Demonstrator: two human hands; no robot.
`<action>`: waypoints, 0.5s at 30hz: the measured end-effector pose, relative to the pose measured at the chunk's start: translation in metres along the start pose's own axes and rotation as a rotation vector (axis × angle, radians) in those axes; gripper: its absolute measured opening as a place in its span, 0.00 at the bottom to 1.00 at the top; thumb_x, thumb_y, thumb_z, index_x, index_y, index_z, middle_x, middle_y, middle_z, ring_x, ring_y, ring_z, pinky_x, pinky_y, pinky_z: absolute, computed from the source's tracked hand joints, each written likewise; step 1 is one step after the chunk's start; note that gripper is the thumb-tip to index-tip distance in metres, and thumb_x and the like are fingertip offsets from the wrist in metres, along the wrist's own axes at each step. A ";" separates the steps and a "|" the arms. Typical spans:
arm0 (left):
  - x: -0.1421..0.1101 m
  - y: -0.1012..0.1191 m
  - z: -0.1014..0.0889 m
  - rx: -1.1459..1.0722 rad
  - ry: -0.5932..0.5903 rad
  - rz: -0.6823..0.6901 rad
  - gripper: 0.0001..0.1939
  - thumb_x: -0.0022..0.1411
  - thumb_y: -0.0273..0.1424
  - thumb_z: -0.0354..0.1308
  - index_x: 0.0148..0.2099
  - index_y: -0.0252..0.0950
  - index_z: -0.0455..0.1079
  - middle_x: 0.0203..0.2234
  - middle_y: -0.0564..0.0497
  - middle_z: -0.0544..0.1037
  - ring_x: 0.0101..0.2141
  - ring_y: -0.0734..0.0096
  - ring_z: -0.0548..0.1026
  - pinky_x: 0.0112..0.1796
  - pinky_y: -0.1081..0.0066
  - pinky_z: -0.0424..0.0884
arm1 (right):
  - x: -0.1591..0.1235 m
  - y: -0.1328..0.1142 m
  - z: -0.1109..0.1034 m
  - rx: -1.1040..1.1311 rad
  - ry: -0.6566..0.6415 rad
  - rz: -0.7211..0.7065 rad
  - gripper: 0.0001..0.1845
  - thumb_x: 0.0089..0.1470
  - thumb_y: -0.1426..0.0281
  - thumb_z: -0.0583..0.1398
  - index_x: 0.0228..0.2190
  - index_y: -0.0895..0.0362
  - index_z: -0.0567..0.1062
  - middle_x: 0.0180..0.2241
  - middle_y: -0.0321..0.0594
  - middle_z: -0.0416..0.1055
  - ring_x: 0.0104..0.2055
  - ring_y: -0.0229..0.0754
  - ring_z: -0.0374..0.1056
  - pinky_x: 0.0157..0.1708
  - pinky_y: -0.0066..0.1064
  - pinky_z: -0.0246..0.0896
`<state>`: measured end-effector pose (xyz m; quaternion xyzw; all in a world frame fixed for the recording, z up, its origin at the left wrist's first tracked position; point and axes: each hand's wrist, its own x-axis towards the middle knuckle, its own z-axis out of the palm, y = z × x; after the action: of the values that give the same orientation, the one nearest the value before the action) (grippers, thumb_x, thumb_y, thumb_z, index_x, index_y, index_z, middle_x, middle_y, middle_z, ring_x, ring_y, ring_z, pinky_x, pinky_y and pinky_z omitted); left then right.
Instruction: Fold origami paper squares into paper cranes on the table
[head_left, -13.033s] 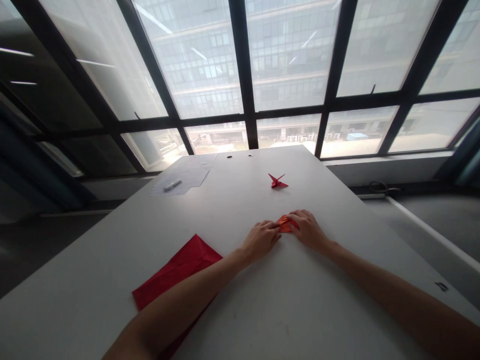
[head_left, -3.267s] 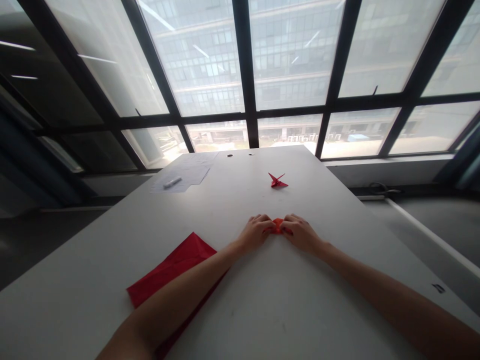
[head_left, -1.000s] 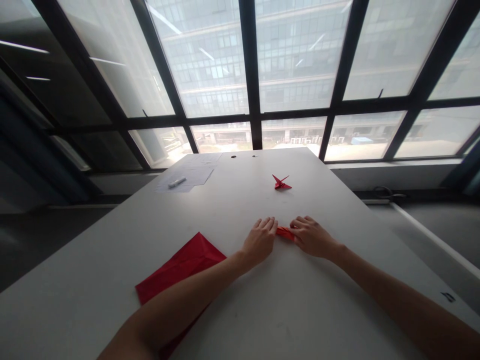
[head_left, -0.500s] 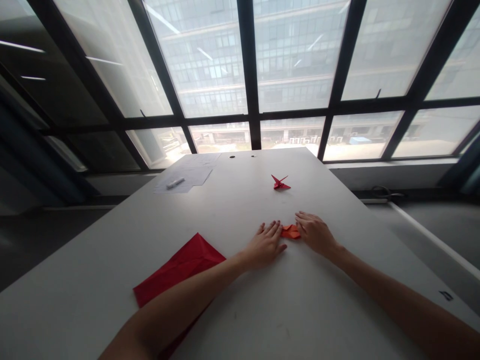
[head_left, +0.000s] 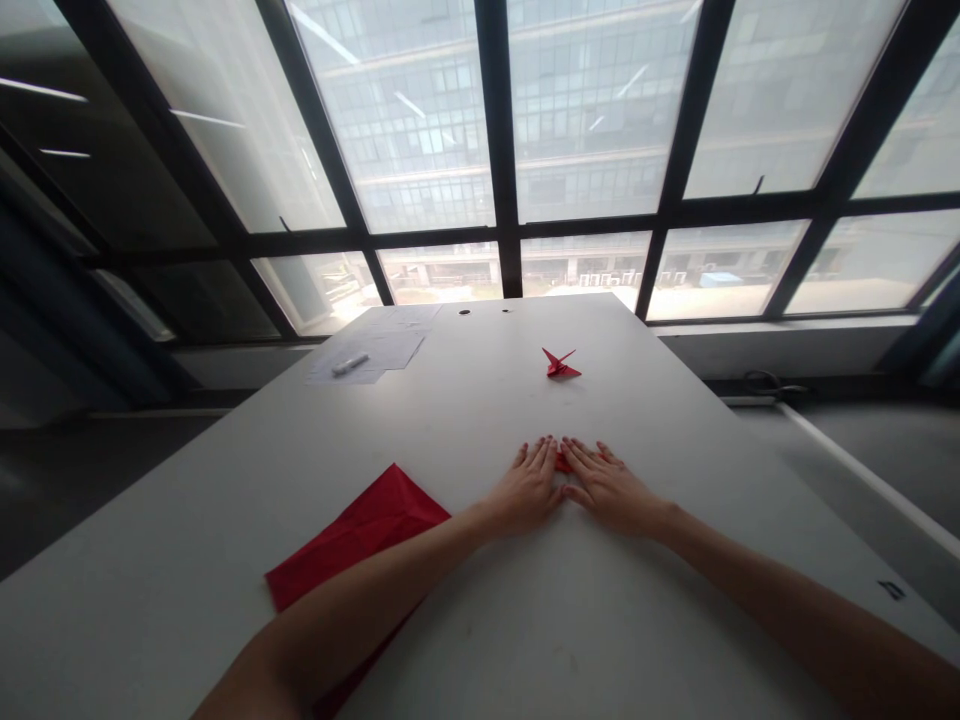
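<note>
Both hands have slid together since a moment ago: the left hand (head_left: pixel 527 492) and right hand (head_left: pixel 611 497) lie flat and palm down, ungripping, partly covering a folded red-orange paper (head_left: pixel 564 462) between them on the white table (head_left: pixel 465 420). A red paper sheet (head_left: pixel 360 525) lies beneath the left forearm; farther off stand an origami crane (head_left: pixel 559 365), printed sheets (head_left: pixel 382 350) and a white marker (head_left: pixel 350 364).

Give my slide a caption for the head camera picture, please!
Left hand and right hand press folded red paper on a white table, near a red paper crane.
</note>
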<state>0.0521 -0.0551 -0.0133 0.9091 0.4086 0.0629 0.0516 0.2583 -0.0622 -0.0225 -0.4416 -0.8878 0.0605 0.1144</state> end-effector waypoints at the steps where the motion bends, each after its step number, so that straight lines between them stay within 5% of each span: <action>1: 0.000 0.000 -0.001 -0.005 0.004 0.009 0.37 0.71 0.48 0.31 0.71 0.27 0.37 0.69 0.37 0.44 0.68 0.58 0.40 0.64 0.56 0.41 | 0.000 0.000 0.001 -0.008 0.007 0.011 0.38 0.65 0.49 0.41 0.66 0.59 0.49 0.68 0.49 0.43 0.70 0.50 0.38 0.67 0.52 0.33; 11: -0.002 0.001 -0.009 0.023 -0.014 0.100 0.34 0.71 0.46 0.32 0.72 0.34 0.37 0.69 0.42 0.44 0.68 0.61 0.41 0.64 0.56 0.42 | 0.000 0.002 0.007 -0.032 0.022 0.066 0.40 0.63 0.47 0.41 0.67 0.59 0.47 0.68 0.51 0.41 0.70 0.51 0.37 0.66 0.55 0.29; 15: -0.001 0.000 -0.010 0.041 -0.030 0.099 0.34 0.71 0.47 0.33 0.71 0.35 0.39 0.69 0.41 0.45 0.68 0.59 0.42 0.64 0.55 0.42 | -0.001 0.003 0.006 -0.045 0.031 0.211 0.41 0.62 0.46 0.41 0.66 0.60 0.51 0.67 0.54 0.45 0.70 0.54 0.38 0.65 0.57 0.26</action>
<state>0.0499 -0.0556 -0.0038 0.9300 0.3632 0.0435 0.0359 0.2599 -0.0616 -0.0287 -0.5361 -0.8356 0.0453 0.1111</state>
